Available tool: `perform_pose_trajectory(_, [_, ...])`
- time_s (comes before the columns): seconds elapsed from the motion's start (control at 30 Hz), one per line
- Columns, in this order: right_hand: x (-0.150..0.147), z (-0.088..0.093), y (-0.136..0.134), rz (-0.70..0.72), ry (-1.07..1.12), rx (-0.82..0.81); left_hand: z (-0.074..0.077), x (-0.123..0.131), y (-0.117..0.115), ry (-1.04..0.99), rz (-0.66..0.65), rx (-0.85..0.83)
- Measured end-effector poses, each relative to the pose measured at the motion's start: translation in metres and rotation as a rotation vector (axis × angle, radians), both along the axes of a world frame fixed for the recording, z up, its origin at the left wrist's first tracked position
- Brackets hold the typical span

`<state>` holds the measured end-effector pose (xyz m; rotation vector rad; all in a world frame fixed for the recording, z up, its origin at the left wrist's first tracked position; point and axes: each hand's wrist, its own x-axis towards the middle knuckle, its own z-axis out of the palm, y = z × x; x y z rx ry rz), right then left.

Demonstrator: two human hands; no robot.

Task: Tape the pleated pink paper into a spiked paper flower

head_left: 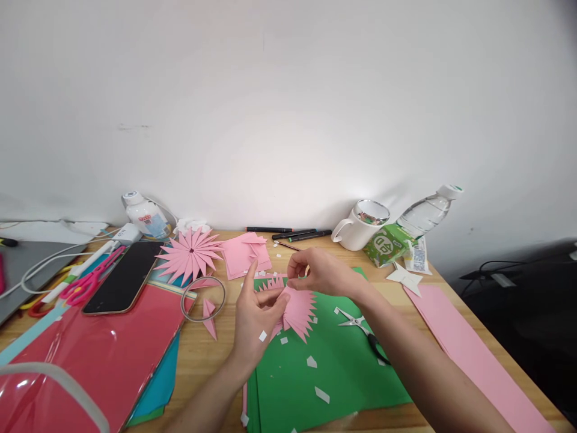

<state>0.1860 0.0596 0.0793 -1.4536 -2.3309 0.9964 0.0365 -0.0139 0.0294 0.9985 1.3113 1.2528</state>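
Observation:
Over a stack of green paper (297, 385), my left hand (255, 319) grips a pink folded-paper piece (298, 310) with a spiky edge between thumb and fingers, its index finger raised. A small white scrap (262, 336) clings to that hand. My right hand (315, 270) is pinched closed at the upper edge of the same pink piece; its fingertips are partly hidden. Behind the hands, more pink points show on the green sheet. Black-handled scissors (360, 328) lie open under my right forearm. Several white scraps (312, 362) are scattered on the green paper.
To the left are a pink paper star-flower (192, 252), a tape ring (202, 299), a phone (124, 278), pink scissors (92, 279) and red paper (103, 349). At the back stand markers (295, 234), a mug (358, 227), a green box (388, 245) and a water bottle (426, 213).

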Motion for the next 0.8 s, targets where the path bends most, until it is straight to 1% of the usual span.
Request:
perform_pose_trajectory(0.07, [-0.001,0.001,-0.002,0.021,0.002,0.026,-0.001,-0.002,0.000,-0.006,-0.009,0.009])
perform_pose_trajectory(0.13, [-0.002,0.000,-0.004,0.077,0.023,0.072,-0.001,-0.004,0.000,-0.011,-0.005,0.016])
perform_pose_trajectory(0.27, [-0.002,-0.004,-0.009,0.195,0.013,0.257,0.000,-0.009,0.001,0.012,0.014,0.008])
perform_pose_trajectory(0.33, [-0.001,-0.006,-0.011,0.245,-0.024,0.315,0.001,-0.010,0.002,0.025,0.015,0.008])
perform_pose_trajectory(0.43, [-0.001,-0.008,-0.010,0.306,-0.079,0.342,0.001,-0.010,0.001,0.035,0.003,0.006])
perform_pose_trajectory(0.57, [-0.002,-0.005,-0.010,0.362,-0.118,0.346,0.002,-0.009,0.001,0.033,-0.006,-0.002])
perform_pose_trajectory(0.7, [-0.005,-0.002,-0.012,0.384,-0.151,0.352,0.003,-0.010,0.002,0.038,-0.021,-0.007])
perform_pose_trajectory(0.8, [-0.006,-0.003,-0.014,0.393,-0.132,0.393,0.003,-0.012,0.003,0.033,-0.031,-0.016])
